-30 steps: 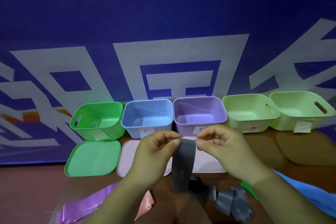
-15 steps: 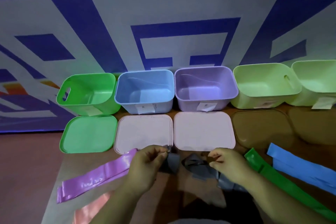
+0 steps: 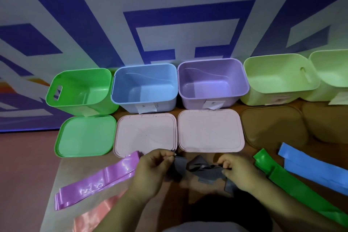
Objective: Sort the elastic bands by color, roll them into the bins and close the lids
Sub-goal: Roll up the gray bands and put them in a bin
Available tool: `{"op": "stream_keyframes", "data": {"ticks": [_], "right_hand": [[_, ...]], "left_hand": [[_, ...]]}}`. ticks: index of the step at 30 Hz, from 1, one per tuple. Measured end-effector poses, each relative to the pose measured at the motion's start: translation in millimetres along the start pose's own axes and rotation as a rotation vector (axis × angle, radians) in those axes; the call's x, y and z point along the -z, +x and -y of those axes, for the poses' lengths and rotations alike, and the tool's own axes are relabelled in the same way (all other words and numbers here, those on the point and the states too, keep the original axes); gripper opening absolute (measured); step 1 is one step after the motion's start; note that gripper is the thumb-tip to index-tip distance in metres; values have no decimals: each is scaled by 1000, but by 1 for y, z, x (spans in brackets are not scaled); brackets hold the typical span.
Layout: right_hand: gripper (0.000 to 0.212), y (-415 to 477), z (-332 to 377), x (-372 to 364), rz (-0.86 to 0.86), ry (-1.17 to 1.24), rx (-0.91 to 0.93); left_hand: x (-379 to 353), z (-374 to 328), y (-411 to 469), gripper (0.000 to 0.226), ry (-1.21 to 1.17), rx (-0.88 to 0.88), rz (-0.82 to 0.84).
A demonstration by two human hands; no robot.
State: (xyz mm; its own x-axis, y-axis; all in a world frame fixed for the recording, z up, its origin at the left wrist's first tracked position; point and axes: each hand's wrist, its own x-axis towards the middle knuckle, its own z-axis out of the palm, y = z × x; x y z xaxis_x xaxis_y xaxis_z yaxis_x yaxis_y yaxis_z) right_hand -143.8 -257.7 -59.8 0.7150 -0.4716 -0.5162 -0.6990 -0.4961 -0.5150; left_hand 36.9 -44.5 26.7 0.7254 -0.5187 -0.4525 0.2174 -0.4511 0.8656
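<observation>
Left hand: your left hand [image 3: 150, 171] pinched one end of the grey band [image 3: 200, 172] between thumb and curled fingertips.
Right hand: your right hand [image 3: 239, 173] pinched the other end, fingers curled in.
Grey band: hung crumpled and twisted between both hands, low over the table [image 3: 75, 167], just in front of the two pink lids. Couldn't tell whether it touched the table.
Purple band: the purple band [image 3: 98, 181] lay flat to the left of your left hand, its far end at the near edge of the left pink lid [image 3: 146, 133].
Pink band: the pink band [image 3: 90, 214] lay nearer you, beside the purple one.
Green band: the green band [image 3: 293, 186] ran diagonally to the right of your right hand.
Blue band: the blue band [image 3: 310, 167] lay just beyond the green one.
Bins: back row, left to right: green bin [image 3: 94, 88], blue bin [image 3: 145, 103], purple bin [image 3: 192, 102], first light green bin [image 3: 278, 73], second light green bin [image 3: 333, 68]. All had their lids off.
Lids: green lid [image 3: 85, 135], left pink lid, right pink lid [image 3: 210, 131], first brown lid [image 3: 273, 128] and second brown lid [image 3: 327, 120] each lay flat in front of a bin.
</observation>
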Motion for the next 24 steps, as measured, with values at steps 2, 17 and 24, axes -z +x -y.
{"op": "stream_keyframes", "data": {"ticks": [2, 17, 24], "right_hand": [[31, -4, 6, 6, -9, 58, 25], [32, -65, 107, 82, -92, 684, 125], [31, -107, 146, 109, -126, 756, 263]], "left_hand": [[0, -2, -1, 9, -13, -24, 9], [17, -52, -49, 20, -2, -350, 117], [21, -82, -76, 25, -8, -463, 141]]}}
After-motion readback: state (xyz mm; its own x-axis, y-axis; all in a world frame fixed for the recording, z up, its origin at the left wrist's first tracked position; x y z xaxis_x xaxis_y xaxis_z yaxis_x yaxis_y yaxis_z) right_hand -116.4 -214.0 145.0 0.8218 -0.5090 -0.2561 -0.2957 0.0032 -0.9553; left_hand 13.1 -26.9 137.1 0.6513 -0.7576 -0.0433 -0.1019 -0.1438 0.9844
